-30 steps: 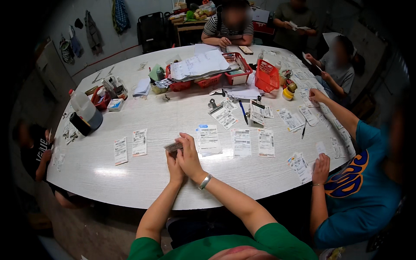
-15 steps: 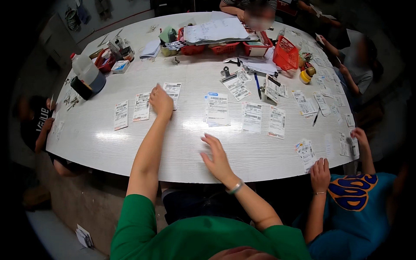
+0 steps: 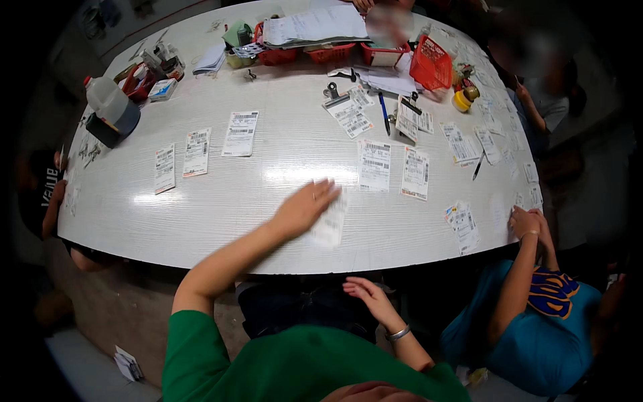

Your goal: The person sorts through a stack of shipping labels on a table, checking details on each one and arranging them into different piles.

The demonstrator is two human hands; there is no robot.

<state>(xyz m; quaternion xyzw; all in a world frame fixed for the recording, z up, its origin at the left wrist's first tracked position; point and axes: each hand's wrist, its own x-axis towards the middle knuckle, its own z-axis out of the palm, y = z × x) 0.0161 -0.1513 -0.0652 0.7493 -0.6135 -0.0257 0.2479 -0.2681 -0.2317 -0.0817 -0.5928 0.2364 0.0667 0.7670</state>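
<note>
My left hand [image 3: 303,208] lies flat on the white oval table [image 3: 221,214], fingers stretched out over a white printed paper slip [image 3: 330,228] that is blurred by motion. The slip sits close to the near table edge. Beyond it lie two more printed slips [image 3: 375,165] side by side. My right hand [image 3: 368,299] hovers below the table edge over my lap, fingers apart and holding nothing. Three other slips [image 3: 196,153] lie in a row at the left.
A plastic jug [image 3: 107,102] stands far left. Red baskets [image 3: 429,63] with stacked papers, clips, a blue pen [image 3: 383,112] and yellow tape line the far side. A person in a blue shirt [image 3: 536,328] rests hands on the right edge; other people sit around.
My left hand has left the far-left slips and moved right and nearer, dragging one slip out of the middle row toward the edge. My right hand has dropped off the table.
</note>
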